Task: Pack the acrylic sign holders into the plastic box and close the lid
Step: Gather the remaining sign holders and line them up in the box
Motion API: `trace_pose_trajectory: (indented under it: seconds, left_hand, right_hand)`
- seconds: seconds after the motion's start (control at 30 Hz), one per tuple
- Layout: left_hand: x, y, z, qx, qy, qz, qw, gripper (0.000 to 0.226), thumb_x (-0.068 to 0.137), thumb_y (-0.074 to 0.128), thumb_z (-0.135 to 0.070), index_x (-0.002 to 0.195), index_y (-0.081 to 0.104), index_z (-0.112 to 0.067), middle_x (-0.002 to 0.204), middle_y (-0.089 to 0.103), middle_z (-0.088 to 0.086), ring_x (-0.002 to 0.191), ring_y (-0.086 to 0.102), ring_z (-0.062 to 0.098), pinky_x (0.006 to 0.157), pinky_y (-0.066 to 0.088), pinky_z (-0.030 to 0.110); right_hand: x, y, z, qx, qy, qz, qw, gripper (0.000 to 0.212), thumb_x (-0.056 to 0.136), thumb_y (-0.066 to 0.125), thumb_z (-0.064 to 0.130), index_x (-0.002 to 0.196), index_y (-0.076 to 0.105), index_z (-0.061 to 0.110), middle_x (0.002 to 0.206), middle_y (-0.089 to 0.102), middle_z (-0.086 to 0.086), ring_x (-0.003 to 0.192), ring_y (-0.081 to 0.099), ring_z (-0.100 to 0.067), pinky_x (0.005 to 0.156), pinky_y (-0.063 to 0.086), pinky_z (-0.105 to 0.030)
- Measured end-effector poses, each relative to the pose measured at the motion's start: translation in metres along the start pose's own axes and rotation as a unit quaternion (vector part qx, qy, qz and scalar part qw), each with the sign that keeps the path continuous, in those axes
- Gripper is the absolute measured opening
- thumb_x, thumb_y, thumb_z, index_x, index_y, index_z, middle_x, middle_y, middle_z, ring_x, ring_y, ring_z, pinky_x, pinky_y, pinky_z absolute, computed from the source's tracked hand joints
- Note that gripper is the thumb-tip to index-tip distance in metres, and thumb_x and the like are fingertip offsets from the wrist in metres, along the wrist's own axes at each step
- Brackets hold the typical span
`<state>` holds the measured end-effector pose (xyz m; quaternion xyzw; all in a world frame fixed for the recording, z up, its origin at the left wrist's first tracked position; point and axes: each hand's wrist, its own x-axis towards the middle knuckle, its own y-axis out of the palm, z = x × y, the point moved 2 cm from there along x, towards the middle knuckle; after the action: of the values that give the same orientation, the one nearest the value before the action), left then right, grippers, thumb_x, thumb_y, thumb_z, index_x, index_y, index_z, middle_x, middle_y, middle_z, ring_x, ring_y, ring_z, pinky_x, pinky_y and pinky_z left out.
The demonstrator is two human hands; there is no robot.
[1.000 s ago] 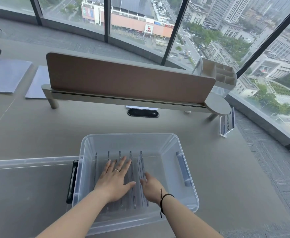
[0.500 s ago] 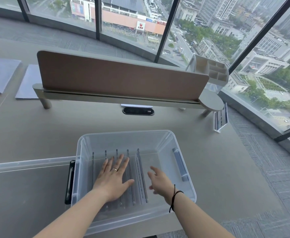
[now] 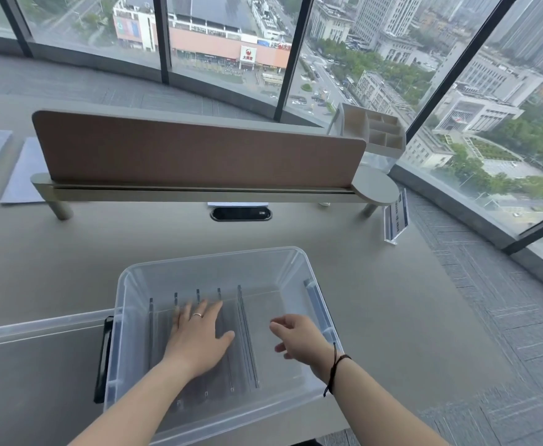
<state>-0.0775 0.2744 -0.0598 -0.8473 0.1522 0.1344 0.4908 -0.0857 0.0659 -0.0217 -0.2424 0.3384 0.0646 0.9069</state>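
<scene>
- Clear plastic storage box (image 3: 296,272) sits near the front edge of the grey desk (image 3: 392,317); lid off.
- Transparent box lid with a black latch (image 3: 32,358) lies flat on the desk, touching the box's left wall.
- Row of clear acrylic sign holders (image 3: 246,336) fills the left half of the box floor, packed side by side. Right half bare.
- Left hand (image 3: 199,339): palm down, fingers spread flat on the row. Pressing, grasping nothing.
- Right hand (image 3: 299,339): a second ago it was pushing against the right end of the row; now it has come off and hangs over the bare right half, fingers loosely curled, empty.
- My reading: the row is squared up and the right hand is freed for the next pick.
- One more acrylic sign holder with a printed insert (image 3: 395,218) stands at the desk's far right edge, below the shelf end of the brown desk divider (image 3: 199,152). Still outside the box.
- Packing not finished; I'd expect the lid to wait until that one is in.
</scene>
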Motion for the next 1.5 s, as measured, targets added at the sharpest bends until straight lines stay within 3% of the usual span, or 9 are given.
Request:
trace_pose_trajectory:
  seconds: [0.1, 0.23, 0.67, 0.87, 0.93, 0.97, 1.0, 1.1, 1.5]
  left_hand:
    - [0.006, -0.016, -0.028, -0.038, 0.013, -0.067, 0.997, 0.051, 0.094, 0.047, -0.05, 0.139, 0.049, -0.027, 0.152, 0.04, 0.0, 0.145, 0.022, 0.022, 0.117, 0.019, 0.039]
    - [0.023, -0.038, -0.075, -0.078, 0.043, -0.093, 0.992, 0.033, 0.094, 0.052, -0.045, 0.121, 0.062, -0.029, 0.13, 0.059, -0.01, 0.125, 0.047, 0.011, 0.097, 0.043, 0.033]
    - [0.162, 0.002, -0.308, -0.051, 0.099, -0.047, 0.993, 0.028, 0.093, 0.056, -0.04, 0.117, 0.064, -0.028, 0.113, 0.066, -0.01, 0.109, 0.059, 0.015, 0.093, 0.047, 0.034]
    - [0.208, 0.041, -0.357, -0.055, 0.06, -0.028, 0.996, 0.026, 0.092, 0.057, -0.04, 0.116, 0.063, -0.031, 0.105, 0.065, -0.013, 0.105, 0.06, 0.013, 0.092, 0.049, 0.035]
    - [0.216, 0.05, -0.358, -0.058, 0.041, -0.024, 0.997, 0.024, 0.092, 0.057, -0.041, 0.115, 0.063, -0.034, 0.104, 0.063, -0.018, 0.104, 0.059, 0.01, 0.092, 0.049, 0.035]
    - [0.219, 0.053, -0.357, -0.056, 0.032, -0.019, 0.998, 0.023, 0.093, 0.056, -0.041, 0.114, 0.062, -0.036, 0.104, 0.063, -0.019, 0.104, 0.058, 0.007, 0.091, 0.049, 0.035]
    - [0.222, 0.056, -0.355, -0.05, 0.024, -0.015, 0.998, 0.022, 0.093, 0.055, -0.042, 0.113, 0.061, -0.038, 0.105, 0.062, -0.021, 0.105, 0.057, 0.005, 0.09, 0.05, 0.034]
    - [0.23, 0.056, -0.348, -0.041, 0.001, -0.006, 0.999, 0.02, 0.093, 0.054, -0.043, 0.113, 0.059, -0.042, 0.106, 0.062, -0.023, 0.105, 0.056, 0.002, 0.088, 0.05, 0.033]
    - [0.293, 0.059, -0.409, -0.004, 0.038, -0.025, 0.999, 0.025, 0.094, 0.056, -0.036, 0.117, 0.062, -0.031, 0.103, 0.063, -0.017, 0.102, 0.059, 0.009, 0.091, 0.048, 0.033]
  right_hand:
    - [0.002, -0.017, 0.008, 0.046, -0.016, -0.001, 0.999, 0.027, 0.096, 0.056, 0.027, 0.118, 0.063, 0.013, 0.104, 0.068, 0.0, 0.074, 0.067, -0.014, 0.067, 0.053, -0.028]
    - [0.015, -0.048, 0.015, 0.083, -0.051, 0.016, 0.995, 0.018, 0.096, 0.056, 0.027, 0.108, 0.066, 0.017, 0.104, 0.071, -0.004, 0.075, 0.07, -0.016, 0.074, 0.056, -0.032]
    - [0.096, -0.278, -0.035, 0.203, -0.074, -0.034, 0.976, 0.015, 0.096, 0.057, 0.019, 0.105, 0.067, 0.012, 0.088, 0.071, -0.008, 0.064, 0.066, -0.02, 0.066, 0.054, -0.033]
    - [0.191, -0.403, -0.074, 0.091, -0.026, -0.177, 0.98, 0.009, 0.089, 0.06, 0.025, 0.09, 0.062, 0.016, 0.074, 0.062, -0.001, 0.07, 0.065, -0.025, 0.072, 0.055, -0.041]
    - [0.22, -0.429, -0.074, 0.025, -0.006, -0.208, 0.978, 0.017, 0.087, 0.057, 0.026, 0.074, 0.054, 0.017, 0.068, 0.039, 0.002, 0.071, 0.055, -0.032, 0.064, 0.048, -0.037]
    - [0.234, -0.439, -0.073, 0.002, 0.006, -0.216, 0.976, 0.015, 0.089, 0.056, 0.027, 0.079, 0.059, 0.016, 0.074, 0.056, -0.014, 0.079, 0.056, -0.035, 0.067, 0.047, -0.037]
    - [0.249, -0.448, -0.073, -0.01, 0.021, -0.22, 0.975, 0.023, 0.091, 0.055, 0.029, 0.098, 0.064, 0.009, 0.113, 0.064, -0.015, 0.096, 0.059, -0.037, 0.077, 0.048, -0.038]
    - [0.284, -0.463, -0.069, -0.035, 0.045, -0.22, 0.974, 0.056, 0.093, 0.053, 0.04, 0.132, 0.046, 0.0, 0.133, 0.055, -0.016, 0.122, 0.053, -0.033, 0.096, 0.044, -0.039]
    - [0.313, -0.485, -0.07, -0.202, 0.022, -0.193, 0.96, 0.012, 0.085, 0.043, 0.002, 0.086, 0.049, 0.012, 0.105, 0.066, -0.017, 0.08, 0.05, -0.031, 0.071, 0.041, -0.031]
